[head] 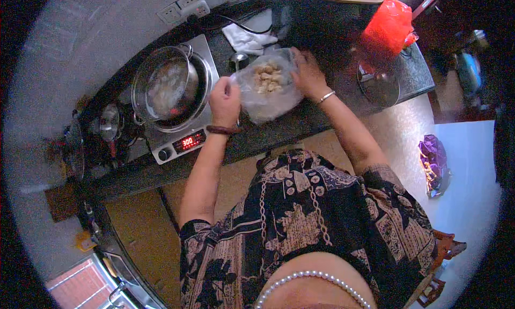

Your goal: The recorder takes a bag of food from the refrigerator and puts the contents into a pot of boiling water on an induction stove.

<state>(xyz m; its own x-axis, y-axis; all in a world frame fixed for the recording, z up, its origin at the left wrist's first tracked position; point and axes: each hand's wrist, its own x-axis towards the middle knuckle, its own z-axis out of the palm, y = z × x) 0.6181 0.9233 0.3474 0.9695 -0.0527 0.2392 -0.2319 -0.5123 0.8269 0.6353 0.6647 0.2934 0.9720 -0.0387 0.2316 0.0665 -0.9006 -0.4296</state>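
A clear plastic bag with pale, lumpy pieces of food in it spreads between my two hands over the dark counter. My left hand, a brown bracelet at its wrist, grips the bag's near-left edge. On the far right side, my right hand holds the rim; some of its fingers are hidden by the plastic. Just left of my left hand, a steel pot with whitish, bubbling contents stands on an electric cooktop with a lit red display.
Behind the bag lie a white cloth and a metal ladle. A red plastic bag stands by a dark appliance at the back right, near a glass lid. Metal cookware crowds the left.
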